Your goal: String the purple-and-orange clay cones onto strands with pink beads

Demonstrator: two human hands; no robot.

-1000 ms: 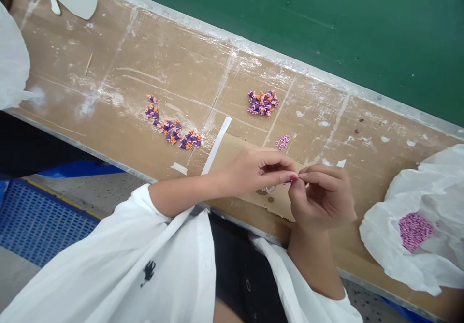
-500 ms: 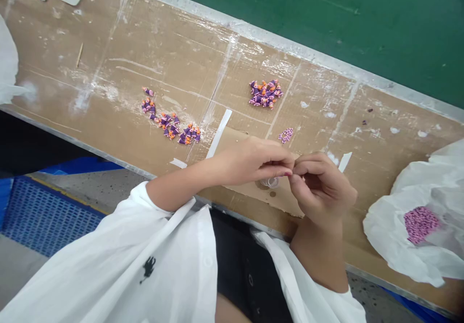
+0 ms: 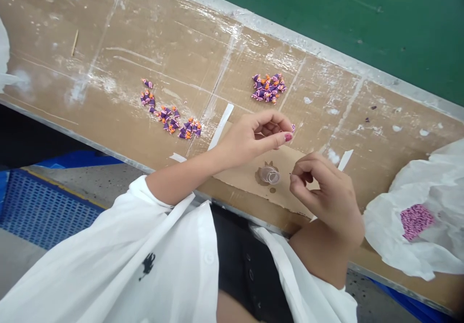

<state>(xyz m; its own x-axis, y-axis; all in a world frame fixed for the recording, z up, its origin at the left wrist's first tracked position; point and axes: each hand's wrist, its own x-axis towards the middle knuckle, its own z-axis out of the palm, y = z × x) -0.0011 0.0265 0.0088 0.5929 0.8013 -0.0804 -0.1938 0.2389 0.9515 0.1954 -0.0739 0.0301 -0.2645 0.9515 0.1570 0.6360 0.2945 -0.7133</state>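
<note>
My left hand (image 3: 264,132) hovers over a small heap of tiny pink pieces (image 3: 293,127), thumb and forefinger nearly together. It covers most of that heap, and whatever sits between its fingertips is hidden. My right hand (image 3: 324,187) is curled in a pinch over the right part of a cardboard sheet (image 3: 239,175); a dark speck at its fingertips is too small to name. Between and below the hands, a small clear cup (image 3: 270,174) stands on the cardboard beside wet spots. Small purple, pink and orange figures (image 3: 268,88) are clustered beyond my left hand.
More such figures (image 3: 168,117) lie in a loose row to the left. At right, crumpled white paper (image 3: 384,221) holds a mound of pink pieces (image 3: 416,221). White tape strips (image 3: 221,125) mark the cardboard. A thin stick (image 3: 75,42) lies far left.
My hands, whose fingertips met above the cup, have parted. The left moved up to the pink heap, the right slightly down and right, and the cup has come into full view.
</note>
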